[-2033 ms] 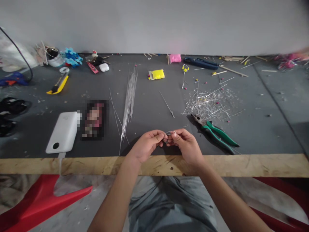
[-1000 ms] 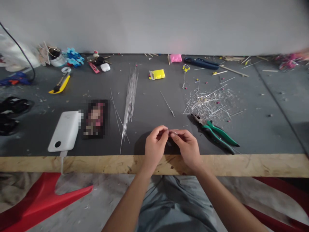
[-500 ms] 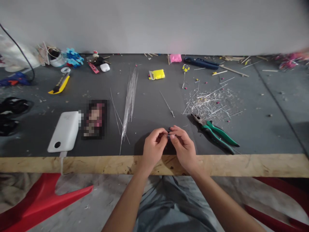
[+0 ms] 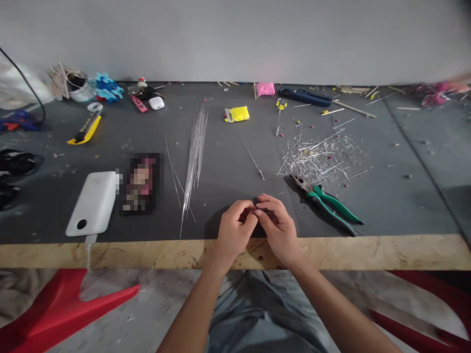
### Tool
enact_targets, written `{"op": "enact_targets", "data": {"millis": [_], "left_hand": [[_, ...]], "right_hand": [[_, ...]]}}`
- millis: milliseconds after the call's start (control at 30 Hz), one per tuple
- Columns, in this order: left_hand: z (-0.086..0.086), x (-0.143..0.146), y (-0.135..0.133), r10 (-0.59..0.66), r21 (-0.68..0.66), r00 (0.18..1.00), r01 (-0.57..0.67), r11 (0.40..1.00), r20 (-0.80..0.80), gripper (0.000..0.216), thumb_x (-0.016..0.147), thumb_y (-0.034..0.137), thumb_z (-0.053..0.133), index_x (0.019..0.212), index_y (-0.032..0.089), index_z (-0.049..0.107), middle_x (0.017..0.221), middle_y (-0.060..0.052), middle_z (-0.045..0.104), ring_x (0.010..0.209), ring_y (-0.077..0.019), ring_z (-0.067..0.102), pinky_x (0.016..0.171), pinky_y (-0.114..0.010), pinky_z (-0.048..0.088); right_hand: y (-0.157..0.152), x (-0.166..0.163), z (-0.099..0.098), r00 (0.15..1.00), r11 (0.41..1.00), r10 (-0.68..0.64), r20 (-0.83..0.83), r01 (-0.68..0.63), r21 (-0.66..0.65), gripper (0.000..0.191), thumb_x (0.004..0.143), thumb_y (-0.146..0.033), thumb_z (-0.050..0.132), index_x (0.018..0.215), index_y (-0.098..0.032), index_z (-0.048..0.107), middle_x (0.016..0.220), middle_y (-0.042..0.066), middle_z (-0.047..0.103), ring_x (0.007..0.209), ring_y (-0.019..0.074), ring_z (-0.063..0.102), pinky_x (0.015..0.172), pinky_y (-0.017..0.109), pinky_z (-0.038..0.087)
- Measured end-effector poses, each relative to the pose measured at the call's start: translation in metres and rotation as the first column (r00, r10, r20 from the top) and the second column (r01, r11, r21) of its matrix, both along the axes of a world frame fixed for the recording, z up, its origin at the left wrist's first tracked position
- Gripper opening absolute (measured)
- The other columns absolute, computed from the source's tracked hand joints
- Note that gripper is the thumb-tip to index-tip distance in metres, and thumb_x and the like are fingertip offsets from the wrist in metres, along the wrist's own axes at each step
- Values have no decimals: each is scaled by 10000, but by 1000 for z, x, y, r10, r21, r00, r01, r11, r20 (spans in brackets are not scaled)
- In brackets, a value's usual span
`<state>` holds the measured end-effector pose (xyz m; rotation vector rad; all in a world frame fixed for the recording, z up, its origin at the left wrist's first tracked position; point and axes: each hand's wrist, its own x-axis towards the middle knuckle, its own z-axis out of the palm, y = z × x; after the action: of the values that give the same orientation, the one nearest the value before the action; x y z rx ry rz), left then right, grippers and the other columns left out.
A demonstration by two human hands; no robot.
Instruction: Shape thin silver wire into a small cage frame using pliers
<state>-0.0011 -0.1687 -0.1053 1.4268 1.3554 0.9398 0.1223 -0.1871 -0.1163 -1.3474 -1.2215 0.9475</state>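
Note:
Near the table's front edge, my left hand [image 4: 236, 226] and my right hand [image 4: 277, 226] meet with fingertips pinched together. Between them is a short, thin piece of wire [image 4: 262, 210], mostly hidden by the fingers. A single wire with a twisted end [image 4: 253, 160] lies just beyond my hands. To their left is a long bundle of straight wires [image 4: 195, 152], with a few loose wires [image 4: 174, 171] beside it. Green-handled pliers [image 4: 327, 203] rest to the right, jaws toward the pile of cut wire pieces [image 4: 320, 154].
A white power bank [image 4: 91, 203] with a cable and a blurred-out dark rectangle [image 4: 142, 184] lie left. Farther back are a yellow cutter [image 4: 85, 130], a yellow clay packet [image 4: 237, 114], a pink packet [image 4: 265, 89], a yellow-beaded wire piece [image 4: 280, 104] and a dark blue tool [image 4: 305, 96].
My fingertips have drawn closer together, and the wire between them shows less. The view has shifted slightly; the things on the table have stayed in place.

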Motion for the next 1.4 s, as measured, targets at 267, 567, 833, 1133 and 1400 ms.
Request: {"op": "enact_targets", "data": {"millis": [267, 567, 833, 1133, 1400], "left_hand": [[1, -2, 1, -18, -77, 999, 21, 997, 50, 97, 790, 157, 498, 824, 201, 578, 719, 23, 594, 599, -105, 526, 566, -205, 423], [4, -1, 2, -20, -96, 998, 26, 995, 57, 71, 750, 144, 509, 757, 198, 555, 690, 27, 574, 602, -110, 513, 572, -216, 420], [4, -3, 4, -12, -195, 996, 29, 980, 89, 73, 738, 138, 503, 706, 201, 521, 636, 49, 522, 548, -95, 460, 527, -210, 378], [4, 0, 4, -9, -129, 998, 16, 992, 60, 114, 725, 106, 485, 658, 196, 473, 673, 41, 506, 629, -107, 457, 579, -221, 371], [4, 3, 4, -2, -163, 996, 16, 987, 87, 135, 733, 100, 466, 643, 198, 441, 623, 54, 423, 587, -101, 393, 545, -220, 326]], "right_hand": [[-2, -2, -1, 999, 999, 32, -2, -32, -44, 76, 886, -224, 576, 900, -260, 641, 1055, 52, 647, 1049, 202, 591, 940, 403, 447], [-3, -2, -1, 997, 994, 74, -33, -76, -74, 83, 902, -220, 544, 896, -267, 612, 1055, 44, 639, 988, 187, 607, 879, 379, 481], [-5, -1, -1, 992, 989, 106, -70, -112, -94, 84, 904, -212, 543, 896, -269, 605, 1071, 40, 658, 1015, 188, 620, 884, 374, 488], [-5, -1, 1, 985, 985, 120, -122, -134, -110, 92, 910, -202, 523, 896, -268, 584, 1072, 35, 680, 999, 189, 635, 860, 367, 493], [-4, -1, 1, 980, 983, 131, -148, -148, -109, 108, 913, -175, 516, 895, -270, 564, 1059, 26, 663, 972, 174, 627, 843, 346, 482]]}}
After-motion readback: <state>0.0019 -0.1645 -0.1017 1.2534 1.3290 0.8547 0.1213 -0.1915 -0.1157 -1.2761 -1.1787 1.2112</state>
